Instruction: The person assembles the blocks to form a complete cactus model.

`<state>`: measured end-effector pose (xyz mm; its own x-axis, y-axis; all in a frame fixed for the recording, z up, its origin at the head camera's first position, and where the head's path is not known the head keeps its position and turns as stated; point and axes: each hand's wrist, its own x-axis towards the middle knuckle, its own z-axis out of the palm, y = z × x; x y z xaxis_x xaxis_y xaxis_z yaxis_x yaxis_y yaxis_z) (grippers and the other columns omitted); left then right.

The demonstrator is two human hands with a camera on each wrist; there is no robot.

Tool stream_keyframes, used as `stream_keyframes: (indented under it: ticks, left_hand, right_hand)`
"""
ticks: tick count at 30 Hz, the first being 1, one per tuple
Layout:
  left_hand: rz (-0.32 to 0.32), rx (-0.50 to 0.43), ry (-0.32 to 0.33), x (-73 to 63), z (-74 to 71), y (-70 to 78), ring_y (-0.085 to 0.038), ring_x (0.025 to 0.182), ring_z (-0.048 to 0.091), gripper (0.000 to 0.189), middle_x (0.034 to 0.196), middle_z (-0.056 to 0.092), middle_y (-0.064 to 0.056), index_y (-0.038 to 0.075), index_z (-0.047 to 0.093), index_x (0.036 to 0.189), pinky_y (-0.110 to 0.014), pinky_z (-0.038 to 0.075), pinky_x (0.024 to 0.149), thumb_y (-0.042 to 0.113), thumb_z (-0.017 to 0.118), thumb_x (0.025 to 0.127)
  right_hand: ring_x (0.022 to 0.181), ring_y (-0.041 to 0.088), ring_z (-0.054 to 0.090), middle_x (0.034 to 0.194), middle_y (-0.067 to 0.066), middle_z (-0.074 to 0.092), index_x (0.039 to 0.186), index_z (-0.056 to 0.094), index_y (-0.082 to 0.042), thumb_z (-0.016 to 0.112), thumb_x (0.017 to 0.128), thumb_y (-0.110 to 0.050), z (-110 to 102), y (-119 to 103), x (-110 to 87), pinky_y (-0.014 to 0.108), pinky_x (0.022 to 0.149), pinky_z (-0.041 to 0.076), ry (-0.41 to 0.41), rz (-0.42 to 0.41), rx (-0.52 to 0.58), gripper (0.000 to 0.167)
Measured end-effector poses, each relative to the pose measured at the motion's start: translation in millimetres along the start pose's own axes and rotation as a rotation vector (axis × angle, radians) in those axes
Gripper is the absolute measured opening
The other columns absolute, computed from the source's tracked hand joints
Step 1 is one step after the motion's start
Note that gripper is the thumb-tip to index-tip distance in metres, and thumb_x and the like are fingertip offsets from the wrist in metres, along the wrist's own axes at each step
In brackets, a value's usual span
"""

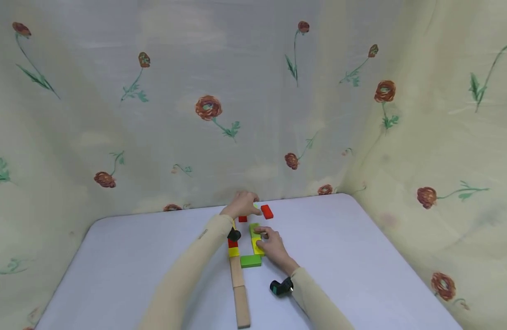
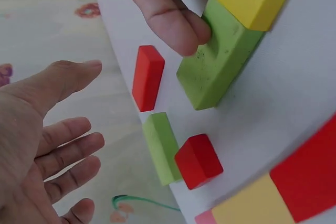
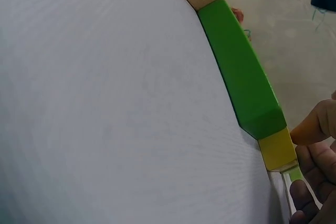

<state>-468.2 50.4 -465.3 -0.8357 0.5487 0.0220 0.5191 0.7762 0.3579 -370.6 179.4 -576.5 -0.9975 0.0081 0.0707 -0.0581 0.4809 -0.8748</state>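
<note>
My left hand (image 1: 242, 205) hovers at the table's far edge, its fingers apart and holding nothing. Close to it are a red block (image 2: 148, 80), a thin light green block (image 2: 161, 148) and another red block (image 2: 198, 161). Lower down, my right hand (image 1: 275, 247) rests on a short row of blocks. One fingertip touches the light green block (image 2: 223, 59), while the thumb lies at the yellow block (image 3: 277, 150) joined to its end. A darker green block (image 1: 251, 261) lies crosswise at the near end of that row.
Left of the row runs a longer line of blocks: a yellow one (image 1: 234, 251), a red one (image 1: 233, 244) and two plain wooden ones (image 1: 242, 307) toward me. The left forearm (image 1: 183, 270) passes beside this line. A flowered curtain (image 1: 253, 114) hangs behind the white table (image 1: 352, 256).
</note>
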Motion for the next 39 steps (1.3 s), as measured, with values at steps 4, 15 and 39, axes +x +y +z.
stream_keyframes:
  ticks: [4, 15, 39]
  left_hand:
    - [0.002, 0.034, -0.017, 15.9, 8.5, 2.5, -0.021, 0.109, 0.048, 0.051, 0.118, 0.059, -0.003, 0.014, 0.059, 0.120, -0.046, 0.024, 0.102, 0.038, 0.071, 0.078]
    - [-0.092, 0.055, -0.067, 28.5, 24.2, 9.8, -0.021, 0.109, 0.045, 0.055, 0.119, 0.057, -0.003, 0.014, 0.058, 0.123, -0.043, 0.030, 0.098, 0.039, 0.073, 0.076]
    - [-0.097, 0.217, -0.094, 50.1, 44.3, 15.4, -0.018, 0.082, 0.047, 0.040, 0.080, 0.056, 0.001, 0.011, 0.063, 0.093, -0.039, 0.035, 0.086, 0.043, 0.074, 0.073]
  right_hand:
    - [0.106, 0.025, 0.046, 0.115, -0.002, 0.057, 0.114, 0.059, -0.016, 0.061, 0.081, -0.010, -2.9, 0.6, -0.4, 0.048, 0.091, 0.035, 0.000, -0.050, 0.003, 0.034]
    - [0.106, 0.023, 0.046, 0.114, -0.003, 0.057, 0.114, 0.058, -0.018, 0.061, 0.081, -0.011, -3.1, 2.5, -4.5, 0.047, 0.090, 0.034, -0.022, -0.059, 0.006, 0.034]
    - [0.106, 0.022, 0.046, 0.115, -0.003, 0.058, 0.117, 0.056, -0.016, 0.060, 0.083, -0.014, -7.9, 0.0, -8.1, 0.047, 0.092, 0.032, -0.019, -0.075, -0.023, 0.035]
